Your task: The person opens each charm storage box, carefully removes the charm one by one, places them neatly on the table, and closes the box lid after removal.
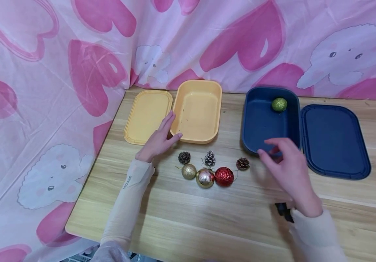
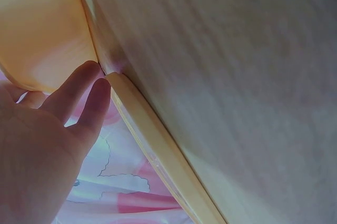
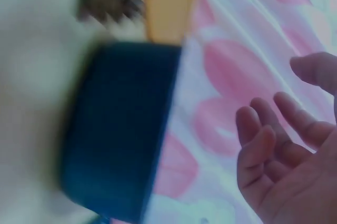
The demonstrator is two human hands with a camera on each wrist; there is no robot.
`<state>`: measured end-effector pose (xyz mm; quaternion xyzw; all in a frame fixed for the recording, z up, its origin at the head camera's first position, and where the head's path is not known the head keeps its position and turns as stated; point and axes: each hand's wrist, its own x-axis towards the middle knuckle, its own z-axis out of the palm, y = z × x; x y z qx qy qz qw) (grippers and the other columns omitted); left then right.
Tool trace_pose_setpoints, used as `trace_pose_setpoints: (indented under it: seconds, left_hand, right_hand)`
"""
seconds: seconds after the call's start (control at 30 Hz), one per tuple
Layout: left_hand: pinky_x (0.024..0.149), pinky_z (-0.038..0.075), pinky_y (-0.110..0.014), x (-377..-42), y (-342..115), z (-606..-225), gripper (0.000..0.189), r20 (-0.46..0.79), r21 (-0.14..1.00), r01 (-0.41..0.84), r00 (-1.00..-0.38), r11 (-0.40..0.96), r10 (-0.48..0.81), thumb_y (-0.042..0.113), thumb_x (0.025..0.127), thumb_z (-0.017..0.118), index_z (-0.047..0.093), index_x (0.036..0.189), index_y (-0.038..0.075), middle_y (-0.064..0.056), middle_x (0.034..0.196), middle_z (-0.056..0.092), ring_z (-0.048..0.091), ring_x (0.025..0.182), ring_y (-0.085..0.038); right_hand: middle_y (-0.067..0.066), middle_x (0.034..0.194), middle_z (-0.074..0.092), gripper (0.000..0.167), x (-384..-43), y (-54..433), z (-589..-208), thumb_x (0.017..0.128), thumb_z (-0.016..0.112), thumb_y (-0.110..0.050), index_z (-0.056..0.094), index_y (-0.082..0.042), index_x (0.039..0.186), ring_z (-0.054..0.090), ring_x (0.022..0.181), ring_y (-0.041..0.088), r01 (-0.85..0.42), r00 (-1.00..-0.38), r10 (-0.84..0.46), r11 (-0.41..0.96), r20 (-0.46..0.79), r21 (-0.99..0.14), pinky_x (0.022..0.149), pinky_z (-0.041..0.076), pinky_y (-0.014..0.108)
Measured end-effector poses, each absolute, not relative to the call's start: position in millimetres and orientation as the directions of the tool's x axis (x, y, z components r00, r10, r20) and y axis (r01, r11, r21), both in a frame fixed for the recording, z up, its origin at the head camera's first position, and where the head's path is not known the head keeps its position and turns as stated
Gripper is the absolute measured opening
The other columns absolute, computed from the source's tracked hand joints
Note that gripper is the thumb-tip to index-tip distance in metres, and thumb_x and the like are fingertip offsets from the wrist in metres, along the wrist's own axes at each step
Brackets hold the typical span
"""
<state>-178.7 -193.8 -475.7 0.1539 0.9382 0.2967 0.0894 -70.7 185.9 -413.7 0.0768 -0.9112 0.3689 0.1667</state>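
My left hand point(image 1: 158, 142) rests against the near left side of the yellow container point(image 1: 196, 139), its fingers fairly straight along the wall. Beside that hand lies the yellow lid point(image 1: 147, 116). Over the near edge of the navy container point(image 1: 263, 127) hovers my right hand point(image 1: 287, 169), fingers loosely bent and nothing between them, as the right wrist view also shows. Inside the navy container sits a green glitter ball point(image 1: 279, 104). Between the hands stand a gold glitter ball point(image 1: 189, 171), a shiny gold ball point(image 1: 205, 178), a red ball point(image 1: 224, 177) and pine cones point(image 1: 242, 163).
The navy lid point(image 1: 336, 142) lies right of the navy container. A pink curtain point(image 1: 181, 47) with hearts hangs behind and left of the wooden table point(image 1: 207, 225). A black strap point(image 1: 284, 211) shows by the right wrist.
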Motion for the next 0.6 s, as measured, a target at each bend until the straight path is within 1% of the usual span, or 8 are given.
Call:
trace_pose_setpoints:
  seconds: [0.1,0.17,0.23,0.3,0.37,0.47,0.6]
  left_hand:
    - [0.114,0.035,-0.046,-178.4,-194.3,-475.8,0.082,-0.083,0.583,0.231,-0.937,0.779,0.339,0.057,0.095,0.046,0.005,0.157,0.023,0.017,0.162,-0.005,0.056,0.120,-0.041]
    - [0.114,0.034,-0.046,-177.7,-194.6,-475.6,0.082,-0.086,0.581,0.229,-0.937,0.781,0.339,0.058,0.095,0.046,0.005,0.157,0.024,0.018,0.162,-0.005,0.055,0.121,-0.041]
    - [0.115,0.033,-0.046,-177.0,-194.8,-475.3,0.082,-0.091,0.581,0.226,-0.937,0.782,0.338,0.058,0.095,0.046,0.004,0.157,0.025,0.018,0.162,-0.006,0.051,0.126,-0.041]
    - [0.116,0.032,-0.046,-176.8,-194.6,-475.2,0.082,-0.090,0.583,0.227,-0.936,0.780,0.340,0.059,0.095,0.045,0.004,0.157,0.025,0.018,0.162,-0.006,0.048,0.130,-0.040]
    - [0.116,0.031,-0.046,-176.8,-194.5,-475.2,0.081,-0.090,0.584,0.228,-0.936,0.779,0.341,0.059,0.095,0.045,0.004,0.157,0.025,0.018,0.162,-0.005,0.043,0.135,-0.039]
    - [0.117,0.030,-0.046,-177.0,-194.7,-475.5,0.082,-0.091,0.585,0.228,-0.935,0.778,0.342,0.059,0.095,0.045,0.004,0.157,0.025,0.017,0.162,-0.006,0.039,0.138,-0.037]
    - [0.116,0.031,-0.046,-177.2,-195.0,-475.3,0.082,-0.088,0.586,0.227,-0.936,0.777,0.340,0.059,0.094,0.046,0.005,0.157,0.024,0.018,0.162,-0.006,0.041,0.137,-0.039]
  right_hand:
    - [0.008,0.097,0.064,0.031,-78.5,199.8,-396.6,0.083,0.075,-0.016,0.068,-0.007,0.112,0.048,0.074,-0.007,-0.214,-0.940,0.031,0.720,0.339,-0.660,0.062,0.035,0.005]
    - [0.002,0.099,0.063,0.033,-83.1,208.2,-385.9,0.085,0.074,-0.020,0.067,-0.010,0.116,0.045,0.076,-0.014,-0.159,-0.949,0.079,0.717,0.306,-0.678,0.062,0.035,0.005]
    - [-0.007,0.101,0.061,0.034,-87.8,215.8,-376.1,0.086,0.072,-0.024,0.067,-0.012,0.118,0.048,0.079,-0.012,-0.090,-0.955,0.144,0.693,0.260,-0.715,0.064,0.037,0.005]
    - [-0.016,0.101,0.059,0.034,-93.4,223.1,-366.7,0.087,0.071,-0.026,0.067,-0.015,0.119,0.051,0.081,-0.008,-0.016,-0.955,0.215,0.646,0.203,-0.763,0.066,0.039,0.006]
    - [-0.021,0.102,0.059,0.032,-100.3,230.0,-358.3,0.088,0.071,-0.025,0.067,-0.017,0.119,0.054,0.085,-0.005,0.037,-0.948,0.278,0.579,0.154,-0.815,0.068,0.041,0.006]
    - [-0.020,0.105,0.061,0.032,-110.5,239.1,-349.1,0.088,0.070,-0.023,0.067,-0.019,0.120,0.055,0.090,-0.001,0.084,-0.944,0.319,0.471,0.081,-0.878,0.072,0.043,0.007]
    - [-0.017,0.107,0.064,0.032,-125.4,248.3,-345.7,0.088,0.070,-0.021,0.067,-0.019,0.120,0.055,0.088,0.001,0.105,-0.947,0.320,0.369,0.020,-0.923,0.066,0.045,0.009]
